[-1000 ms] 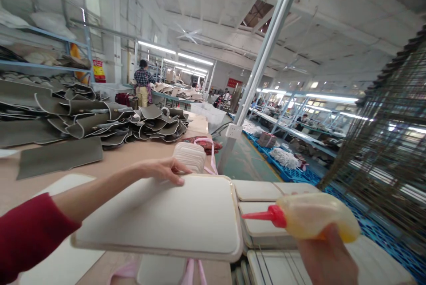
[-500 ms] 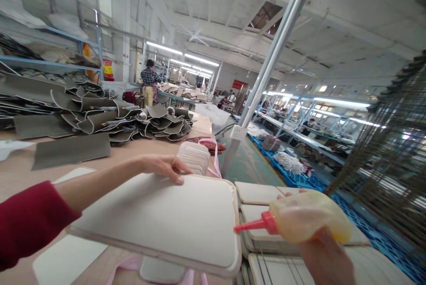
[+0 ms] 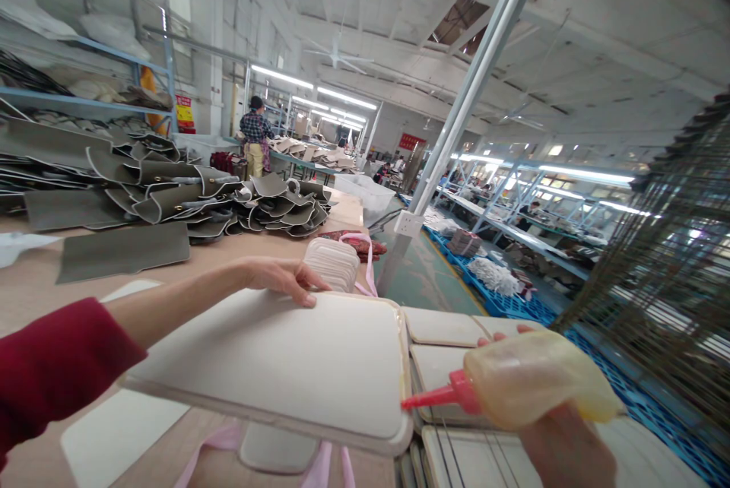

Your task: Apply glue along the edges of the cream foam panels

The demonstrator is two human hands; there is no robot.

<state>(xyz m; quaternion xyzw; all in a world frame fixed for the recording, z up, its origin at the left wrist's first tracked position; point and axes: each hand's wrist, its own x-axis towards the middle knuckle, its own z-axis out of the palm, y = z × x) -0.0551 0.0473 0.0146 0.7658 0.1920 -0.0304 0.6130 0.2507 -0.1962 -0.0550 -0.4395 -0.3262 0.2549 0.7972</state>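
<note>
Two hands work around one cream panel [image 3: 274, 366], the landmark here. At its near right corner the right hand [image 3: 564, 446] is closed around a yellowish squeeze bottle [image 3: 536, 389], whose red nozzle [image 3: 436, 397] now meets the panel's right edge; a second ago the tip hung short of it, just beside that edge. Glue is probably being run along the rim, though no bead can be made out. At the panel's far edge the left hand [image 3: 285, 281] lies with its fingers flat on the panel, holding it down, much as before. The right hand is cut off by the frame's bottom, so its grip is only partly seen. Right of the panel lie stacked cream pieces [image 3: 442, 326]. Under its near edge pink straps [image 3: 220, 442] peek out, mostly hidden. Beyond its far-left side grey cut pieces [image 3: 165, 199] are heaped on the table [image 3: 34, 294]. Farthest off, a person [image 3: 255, 134] stands, too small for detail.
</note>
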